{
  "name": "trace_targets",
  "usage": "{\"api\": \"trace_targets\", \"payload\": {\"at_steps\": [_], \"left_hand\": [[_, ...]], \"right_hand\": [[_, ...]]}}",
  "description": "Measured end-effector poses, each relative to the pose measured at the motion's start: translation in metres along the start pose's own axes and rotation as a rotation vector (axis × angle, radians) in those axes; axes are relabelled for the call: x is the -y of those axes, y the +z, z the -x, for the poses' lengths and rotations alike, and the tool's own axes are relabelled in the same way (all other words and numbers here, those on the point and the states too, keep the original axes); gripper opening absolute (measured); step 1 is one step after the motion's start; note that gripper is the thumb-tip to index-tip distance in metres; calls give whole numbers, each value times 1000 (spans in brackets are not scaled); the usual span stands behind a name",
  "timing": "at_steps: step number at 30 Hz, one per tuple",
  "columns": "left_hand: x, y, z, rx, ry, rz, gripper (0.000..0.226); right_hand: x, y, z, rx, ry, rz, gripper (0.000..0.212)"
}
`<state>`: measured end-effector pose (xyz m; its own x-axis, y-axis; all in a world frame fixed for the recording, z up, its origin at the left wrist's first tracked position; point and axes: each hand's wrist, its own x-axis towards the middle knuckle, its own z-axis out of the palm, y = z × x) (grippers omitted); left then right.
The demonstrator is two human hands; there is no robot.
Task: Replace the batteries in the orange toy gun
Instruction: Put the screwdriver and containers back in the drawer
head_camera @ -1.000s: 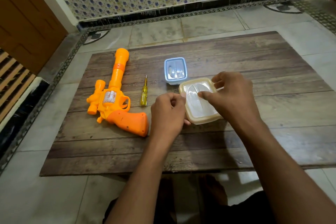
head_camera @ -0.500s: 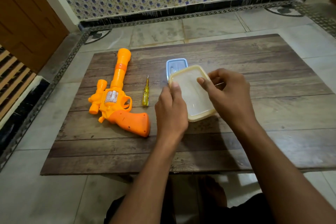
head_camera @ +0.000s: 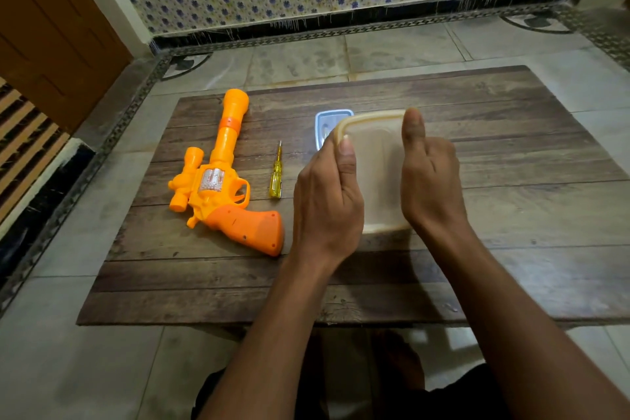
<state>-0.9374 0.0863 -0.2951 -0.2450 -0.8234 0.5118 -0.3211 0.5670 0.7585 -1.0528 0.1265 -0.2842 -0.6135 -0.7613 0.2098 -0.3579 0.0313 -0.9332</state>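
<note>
Gripping a cream container (head_camera: 376,160) between them, left hand (head_camera: 325,204) and right hand (head_camera: 431,181) sit right of the orange toy gun (head_camera: 218,181).

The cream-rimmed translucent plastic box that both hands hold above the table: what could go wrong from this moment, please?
1. The cream-rimmed translucent plastic box is lifted and tilted, held between the left hand and right hand; if it opens suddenly, any contents could spill onto the wooden table. What is inside cannot be seen.
2. The small blue-lidded box sits just behind it and could be knocked.
3. The yellow-handled screwdriver beside the left hand might roll if bumped.
</note>
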Motion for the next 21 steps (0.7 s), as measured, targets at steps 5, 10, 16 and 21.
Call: {"api": "trace_targets", "payload": {"at_steps": [5,10,16,21], "left_hand": [[-1,-2,-2,-58,-16,19,39],[-2,-5,-2,-26,-104,94,35],[9,-4,-2,-22,-142,16,39],[35,-17,-9,-82,-124,-236,34]], "right_hand": [[4,3,-2,-21,-39,51,69],[8,6,1,-27,-30,66,69],[5,12,-1,-32,8,154,71],[-8,8,-3,-86,61,218,60]]}}
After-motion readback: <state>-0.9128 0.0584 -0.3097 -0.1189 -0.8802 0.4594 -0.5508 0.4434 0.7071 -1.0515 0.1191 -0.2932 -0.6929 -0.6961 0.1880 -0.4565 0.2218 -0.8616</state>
